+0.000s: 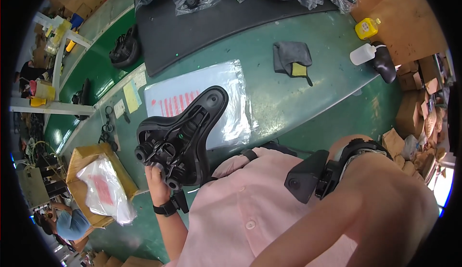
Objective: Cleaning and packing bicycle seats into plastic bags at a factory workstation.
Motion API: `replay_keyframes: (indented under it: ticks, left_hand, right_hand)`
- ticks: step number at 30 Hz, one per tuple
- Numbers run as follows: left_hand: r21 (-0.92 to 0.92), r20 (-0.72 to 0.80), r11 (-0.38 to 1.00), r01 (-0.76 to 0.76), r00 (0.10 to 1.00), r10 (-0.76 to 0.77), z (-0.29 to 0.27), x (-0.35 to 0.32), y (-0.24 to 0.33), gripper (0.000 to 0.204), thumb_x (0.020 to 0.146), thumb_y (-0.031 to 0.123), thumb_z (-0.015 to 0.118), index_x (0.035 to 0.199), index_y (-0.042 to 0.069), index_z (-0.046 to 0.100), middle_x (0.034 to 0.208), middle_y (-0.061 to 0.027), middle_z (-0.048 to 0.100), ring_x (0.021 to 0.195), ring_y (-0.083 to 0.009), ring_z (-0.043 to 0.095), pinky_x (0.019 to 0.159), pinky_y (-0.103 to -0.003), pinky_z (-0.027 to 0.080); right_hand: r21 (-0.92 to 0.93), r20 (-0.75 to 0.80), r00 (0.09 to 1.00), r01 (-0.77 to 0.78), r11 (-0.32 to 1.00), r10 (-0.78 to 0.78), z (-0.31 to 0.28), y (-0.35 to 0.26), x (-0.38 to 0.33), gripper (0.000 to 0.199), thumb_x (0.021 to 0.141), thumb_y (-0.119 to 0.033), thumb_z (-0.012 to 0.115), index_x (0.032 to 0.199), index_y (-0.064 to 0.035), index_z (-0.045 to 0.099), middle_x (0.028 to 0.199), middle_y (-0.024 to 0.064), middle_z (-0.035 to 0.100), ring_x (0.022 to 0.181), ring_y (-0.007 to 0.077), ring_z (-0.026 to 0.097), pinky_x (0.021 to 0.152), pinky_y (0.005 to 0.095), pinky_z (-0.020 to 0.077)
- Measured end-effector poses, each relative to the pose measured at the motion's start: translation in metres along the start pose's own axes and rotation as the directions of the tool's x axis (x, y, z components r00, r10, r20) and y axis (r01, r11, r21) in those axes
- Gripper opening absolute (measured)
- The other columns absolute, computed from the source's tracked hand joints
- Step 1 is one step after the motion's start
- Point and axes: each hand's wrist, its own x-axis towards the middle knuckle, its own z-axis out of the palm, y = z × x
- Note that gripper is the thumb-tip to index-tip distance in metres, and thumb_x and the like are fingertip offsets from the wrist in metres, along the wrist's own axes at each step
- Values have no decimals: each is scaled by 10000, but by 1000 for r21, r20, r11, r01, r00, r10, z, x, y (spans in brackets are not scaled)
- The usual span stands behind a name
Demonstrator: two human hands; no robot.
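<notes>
My left hand [153, 178] grips a black bicycle saddle [204, 122] by its wide rear end, close to the springs. The saddle is tilted with its underside showing, rails and springs in view, and its narrow nose points up and to the right. Part of my left hand is hidden behind the saddle. My right hand [350, 143] is at the right, mostly covered by its wrist strap and the black device on it; its fingers do not show. Beyond the saddle, a stack of clear plastic bags [231, 82] with red print lies on the green table [274, 108].
A folded grey cloth [292, 57] lies right of the bags. At the far right are a white bottle [362, 54], a yellow bottle [366, 28] and another black saddle [383, 65]. A black mat [216, 24] carries plastic-wrapped items. An open carton [79, 163] stands at the left.
</notes>
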Motion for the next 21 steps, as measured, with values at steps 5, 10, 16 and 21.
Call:
replay_keyframes:
  ticks: [5,10,16,21]
  left_hand:
    - [182,-93,982,-48,994,65,-46,9,-31,371,857,130,459,1210,14,468,1115,-74,542,990,-172,528,886,-304,423]
    - [87,72,996,-12,997,6,2,21,16,424,838,119,453,1247,11,463,1143,-74,540,1013,-170,525,888,-293,418]
    - [227,180,973,-32,984,-10,22,34,50,484,816,132,462,1285,8,449,1130,-68,554,1000,-156,530,874,-274,417]
    - [584,254,811,-32,956,-145,68,78,92,610,833,323,550,1343,17,418,1092,-21,581,897,-82,524,616,-204,403]
  right_hand:
    - [13,20,1000,14,1000,-14,3,1,2,299,894,-102,423,1110,41,573,1055,93,625,945,200,583,813,287,450]
    - [-21,0,1000,2,1000,-2,9,65,89,301,894,-100,420,1112,40,572,1056,91,625,947,197,582,815,285,448]
    - [337,369,718,-695,635,590,58,154,58,439,918,-310,541,1243,-15,526,1071,74,618,964,142,572,730,255,490]
    - [488,599,583,-809,327,549,87,159,27,473,798,-242,676,1180,5,544,865,48,628,604,104,593,449,235,449]
